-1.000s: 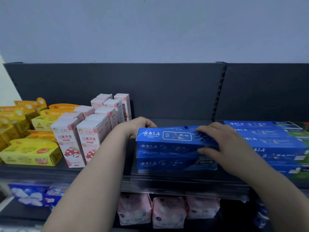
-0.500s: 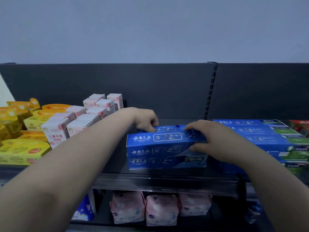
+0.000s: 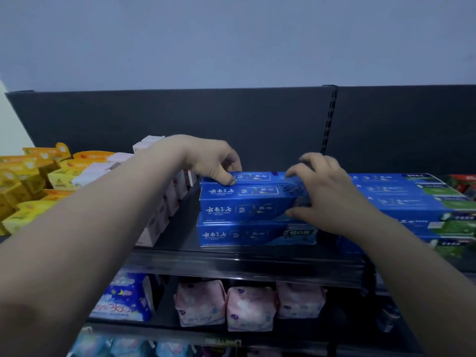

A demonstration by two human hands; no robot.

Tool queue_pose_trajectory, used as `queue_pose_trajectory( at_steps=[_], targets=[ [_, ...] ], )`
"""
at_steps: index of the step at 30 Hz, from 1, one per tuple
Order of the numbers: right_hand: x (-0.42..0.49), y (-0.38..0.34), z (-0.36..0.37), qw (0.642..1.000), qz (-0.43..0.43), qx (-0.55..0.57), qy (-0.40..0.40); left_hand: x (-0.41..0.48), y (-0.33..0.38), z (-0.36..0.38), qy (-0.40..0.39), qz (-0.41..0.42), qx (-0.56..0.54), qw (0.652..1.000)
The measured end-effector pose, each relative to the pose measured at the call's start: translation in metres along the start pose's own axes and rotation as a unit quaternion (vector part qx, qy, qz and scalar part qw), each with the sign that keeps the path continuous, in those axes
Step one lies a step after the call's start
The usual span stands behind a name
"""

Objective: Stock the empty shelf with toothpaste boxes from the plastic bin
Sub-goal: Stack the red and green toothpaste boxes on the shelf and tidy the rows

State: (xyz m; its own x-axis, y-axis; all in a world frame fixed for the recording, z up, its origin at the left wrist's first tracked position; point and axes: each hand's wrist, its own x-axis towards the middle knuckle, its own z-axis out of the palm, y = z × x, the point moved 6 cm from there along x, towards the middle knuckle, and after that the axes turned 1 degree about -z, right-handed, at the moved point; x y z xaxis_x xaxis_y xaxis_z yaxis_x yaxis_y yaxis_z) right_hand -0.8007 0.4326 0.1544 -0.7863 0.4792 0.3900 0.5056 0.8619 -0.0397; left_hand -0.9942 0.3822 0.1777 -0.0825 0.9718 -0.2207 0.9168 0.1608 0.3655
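On the shelf (image 3: pixel 244 262), left hand (image 3: pixel 216 163) and right hand (image 3: pixel 327 194) grasp the top toothpaste box (image 3: pixel 247 204) by its ends, stacked on a lower box (image 3: pixel 242 235). Stocking looks barely begun, and the bin is out of view.

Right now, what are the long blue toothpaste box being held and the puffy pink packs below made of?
The long blue toothpaste box looks like thin printed cardboard, slightly glossy: sharp folded edges, flat faces, a soft sheen. The puffy pink packs seem wrapped in soft plastic film: rounded, wrinkled, faintly shiny. Their contents are hidden.
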Motion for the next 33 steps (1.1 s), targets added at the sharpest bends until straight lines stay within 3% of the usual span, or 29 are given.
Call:
queue_pose_trajectory(
  at_steps=[3, 6, 8, 10, 12, 14, 18, 22, 29, 33],
  targets=[
    [0.001, -0.001, 0.013, 0.997, 0.005, 0.046, -0.061, -0.007, -0.007, 0.006, 0.013, -0.013, -0.052, 0.998],
    [0.005, -0.003, 0.015, 0.996, -0.004, 0.046, -0.076, -0.025, -0.017, 0.005, 0.146, -0.021, -0.122, 0.981],
    [0.006, -0.005, 0.015, 0.996, 0.008, 0.06, -0.068, -0.039, -0.033, 0.016, 0.298, -0.02, -0.254, 0.92],
    [0.001, -0.002, 0.013, 0.986, 0.05, 0.159, -0.016, -0.05, -0.052, 0.046, 0.379, -0.039, -0.427, 0.82],
    [-0.008, 0.004, 0.012, 0.949, 0.098, 0.292, 0.072, -0.045, -0.065, 0.084, 0.372, -0.063, -0.548, 0.747],
    [-0.018, 0.009, 0.021, 0.91, 0.149, 0.373, 0.105, -0.041, -0.06, 0.111, 0.334, -0.051, -0.612, 0.715],
    [-0.032, 0.017, 0.044, 0.794, 0.245, 0.541, 0.133, -0.042, -0.049, 0.123, 0.32, -0.03, -0.619, 0.716],
    [-0.03, 0.021, 0.07, 0.706, 0.298, 0.638, 0.076, -0.039, -0.05, 0.12, 0.311, -0.047, -0.645, 0.696],
    [-0.034, 0.028, 0.096, 0.663, 0.313, 0.676, 0.075, -0.037, -0.051, 0.11, 0.278, -0.047, -0.687, 0.669],
    [-0.04, 0.027, 0.103, 0.658, 0.332, 0.673, 0.061, -0.036, -0.052, 0.111, 0.257, -0.029, -0.699, 0.667]
  ],
)
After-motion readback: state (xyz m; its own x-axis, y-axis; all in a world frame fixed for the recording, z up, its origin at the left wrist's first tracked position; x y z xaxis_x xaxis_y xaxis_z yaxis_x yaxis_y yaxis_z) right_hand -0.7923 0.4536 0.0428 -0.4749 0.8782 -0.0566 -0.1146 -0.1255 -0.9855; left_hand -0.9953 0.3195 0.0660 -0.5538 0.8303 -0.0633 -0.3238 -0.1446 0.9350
